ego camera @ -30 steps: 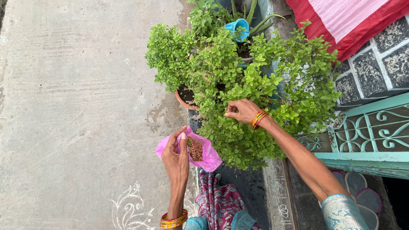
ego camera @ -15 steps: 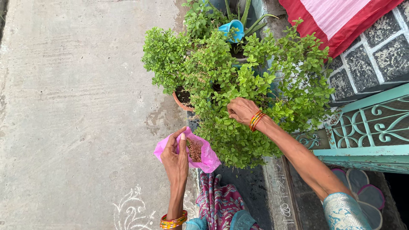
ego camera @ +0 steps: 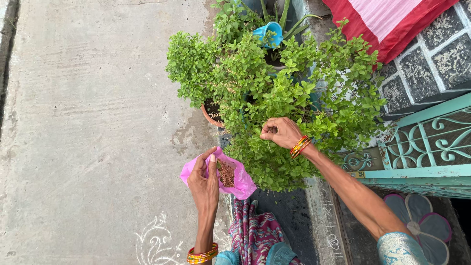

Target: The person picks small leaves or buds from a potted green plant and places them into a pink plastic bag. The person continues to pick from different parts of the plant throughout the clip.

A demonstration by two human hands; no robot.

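Note:
My left hand (ego camera: 205, 181) holds a pink plastic bag (ego camera: 240, 182) open, with brown dried flower spikes (ego camera: 226, 172) lying in it. My right hand (ego camera: 280, 132), bangles on its wrist, is inside the leafy green bush (ego camera: 274, 98), its fingertips pinched on a small sprig. The bush grows from a terracotta pot (ego camera: 211, 117) and spreads over a ledge. The bag hangs just below and left of the bush.
A blue cup (ego camera: 269, 33) sits among the plants at the top. A teal metal gate (ego camera: 431, 142) stands on the right, a red and pink striped cloth (ego camera: 392, 22) above it. Concrete floor (ego camera: 88, 122) with a white chalk drawing (ego camera: 157, 240) lies to the left.
My right hand has stayed in the bush, fingers closing tighter on a sprig. The left hand and pink bag have barely shifted.

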